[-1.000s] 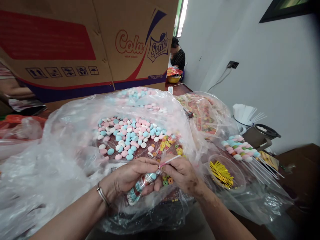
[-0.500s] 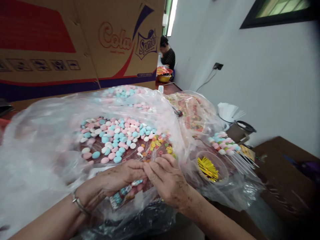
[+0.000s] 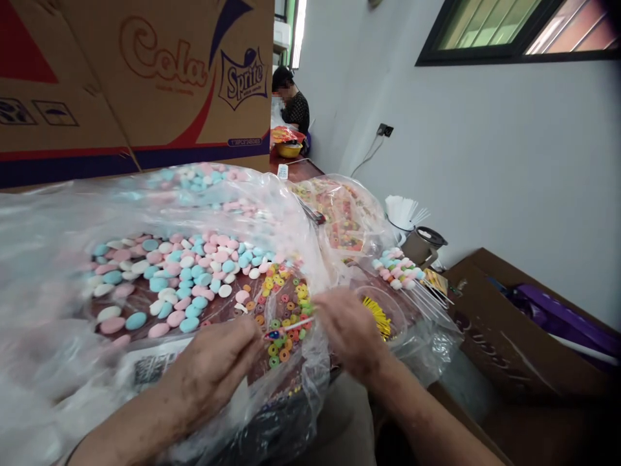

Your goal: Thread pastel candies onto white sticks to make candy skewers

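My left hand [image 3: 218,356] is closed, its fingertips at the blue end of a wrapped piece [image 3: 274,335] from which a white stick [image 3: 298,324] runs to the right. At the other end of that stick my right hand [image 3: 347,327] is closed and somewhat blurred. Beneath and between the hands lie small ring candies [image 3: 286,310] in yellow, green and orange. Pink, blue and white oval candies [image 3: 187,275] are spread on clear plastic to the left. Beside my right hand, a clear round tub [image 3: 398,310] holds yellow twist ties [image 3: 376,317].
A large cardboard box [image 3: 165,123] stands behind the candies. At the right are candy skewers [image 3: 400,268], white sticks [image 3: 402,210], a brown mug [image 3: 422,244] and an open carton [image 3: 485,272]. Another person [image 3: 294,103] sits at the far end of the table [image 3: 305,169].
My hands have moved apart, and a white stick now shows between them. The wrapped piece that hung below my hands is no longer there. The view has swung to the right.
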Demonstrator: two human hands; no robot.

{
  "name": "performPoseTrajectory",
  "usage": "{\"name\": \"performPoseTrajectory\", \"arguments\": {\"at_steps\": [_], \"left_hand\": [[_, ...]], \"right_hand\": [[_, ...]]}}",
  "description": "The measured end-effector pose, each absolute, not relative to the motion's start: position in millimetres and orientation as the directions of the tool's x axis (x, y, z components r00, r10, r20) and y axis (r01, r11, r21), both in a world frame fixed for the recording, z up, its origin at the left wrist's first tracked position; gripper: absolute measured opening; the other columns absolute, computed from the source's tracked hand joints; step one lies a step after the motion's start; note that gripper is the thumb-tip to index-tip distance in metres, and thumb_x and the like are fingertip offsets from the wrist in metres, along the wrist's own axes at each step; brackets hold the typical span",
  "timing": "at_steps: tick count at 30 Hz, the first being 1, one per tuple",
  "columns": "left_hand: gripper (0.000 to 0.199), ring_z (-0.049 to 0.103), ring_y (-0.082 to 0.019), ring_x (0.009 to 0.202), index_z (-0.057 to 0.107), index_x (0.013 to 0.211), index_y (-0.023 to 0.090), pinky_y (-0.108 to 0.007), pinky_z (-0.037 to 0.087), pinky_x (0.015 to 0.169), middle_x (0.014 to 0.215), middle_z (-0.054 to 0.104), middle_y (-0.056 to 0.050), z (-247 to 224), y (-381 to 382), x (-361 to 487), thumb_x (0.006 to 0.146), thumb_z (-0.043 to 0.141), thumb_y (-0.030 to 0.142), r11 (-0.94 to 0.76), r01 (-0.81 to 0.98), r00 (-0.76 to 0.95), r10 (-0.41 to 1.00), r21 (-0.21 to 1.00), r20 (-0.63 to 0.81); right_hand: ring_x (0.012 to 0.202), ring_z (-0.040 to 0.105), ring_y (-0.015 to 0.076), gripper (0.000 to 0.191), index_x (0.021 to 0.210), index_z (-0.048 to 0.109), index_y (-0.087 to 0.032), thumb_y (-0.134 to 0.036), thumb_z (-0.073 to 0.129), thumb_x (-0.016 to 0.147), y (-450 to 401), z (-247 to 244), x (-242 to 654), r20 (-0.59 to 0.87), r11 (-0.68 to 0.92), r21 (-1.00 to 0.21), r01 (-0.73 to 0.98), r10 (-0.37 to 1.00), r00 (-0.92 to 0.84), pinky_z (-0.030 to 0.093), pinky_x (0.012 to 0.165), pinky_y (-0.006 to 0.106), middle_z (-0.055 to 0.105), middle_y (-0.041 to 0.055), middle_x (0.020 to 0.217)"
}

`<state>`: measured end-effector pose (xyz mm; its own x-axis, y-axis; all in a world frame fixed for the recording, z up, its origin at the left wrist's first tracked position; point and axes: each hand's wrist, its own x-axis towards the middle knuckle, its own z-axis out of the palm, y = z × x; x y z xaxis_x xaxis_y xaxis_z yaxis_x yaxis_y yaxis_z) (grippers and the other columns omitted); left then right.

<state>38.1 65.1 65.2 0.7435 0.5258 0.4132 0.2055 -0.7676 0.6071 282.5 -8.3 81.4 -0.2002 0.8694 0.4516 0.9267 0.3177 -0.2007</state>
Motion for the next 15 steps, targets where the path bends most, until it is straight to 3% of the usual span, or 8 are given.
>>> {"name": "performPoseTrajectory", "arguments": {"at_steps": [1,3,4,8,15], "left_hand": [[0.023,0.049,-0.013,0.057,0.052,0.078,0.022,-0.028,0.035,0.056,0.064,0.052,0.003,66.3,66.9,35.4,0.1,0.045,0.025,-0.71,0.245,0.721,0.589,0.66,0.365],[0.024,0.05,-0.013,0.057,0.055,0.078,0.022,-0.026,0.037,0.056,0.065,0.054,0.003,67.4,70.1,29.7,0.099,0.047,0.031,-0.581,0.292,0.682,0.683,0.759,0.26],[0.026,0.05,-0.013,0.057,0.056,0.078,0.022,-0.025,0.037,0.055,0.064,0.054,0.003,67.3,71.1,27.5,0.098,0.048,0.034,-0.53,0.291,0.67,0.707,0.797,0.226],[0.027,0.05,-0.013,0.058,0.06,0.077,0.02,-0.023,0.035,0.053,0.063,0.057,0.003,63.2,72.3,26.5,0.096,0.053,0.039,-0.384,0.258,0.647,0.75,0.887,0.136],[0.028,0.052,-0.013,0.059,0.06,0.074,0.019,-0.021,0.037,0.054,0.064,0.059,0.002,63.1,73.9,32.4,0.094,0.055,0.039,-0.257,0.231,0.651,0.757,0.938,0.046]], "right_hand": [[0.089,0.06,0.0213,0.028,0.089,0.065,-0.018,-0.015,0.039,0.098,-11.0,82.8,299.9,0.376,0.141,-0.165,0.976,0.924,-0.07,0.044,0.082,0.033,0.069,0.0099,0.092],[0.097,0.063,0.0234,0.024,0.096,0.067,-0.019,-0.016,0.044,0.096,-16.9,82.7,334.1,0.07,-0.173,0.001,0.985,0.983,0.172,0.046,0.082,0.033,0.071,0.0105,0.102],[0.096,0.065,0.0242,0.024,0.099,0.068,-0.019,-0.013,0.045,0.094,-19.7,80.8,348.4,0.01,-0.218,0.034,0.975,0.976,0.218,0.047,0.079,0.033,0.072,0.0105,0.103],[0.092,0.069,0.0247,0.039,0.118,0.067,-0.019,-0.007,0.049,0.085,-25.2,64.7,374.2,-0.096,-0.306,0.117,0.945,0.943,0.317,0.049,0.073,0.032,0.074,0.0112,0.109],[0.091,0.072,0.0243,0.042,0.121,0.066,-0.023,-0.008,0.047,0.087,-21.9,58.9,374.3,-0.133,-0.292,0.109,0.95,0.943,0.305,0.051,0.073,0.031,0.074,0.008,0.114]]}}
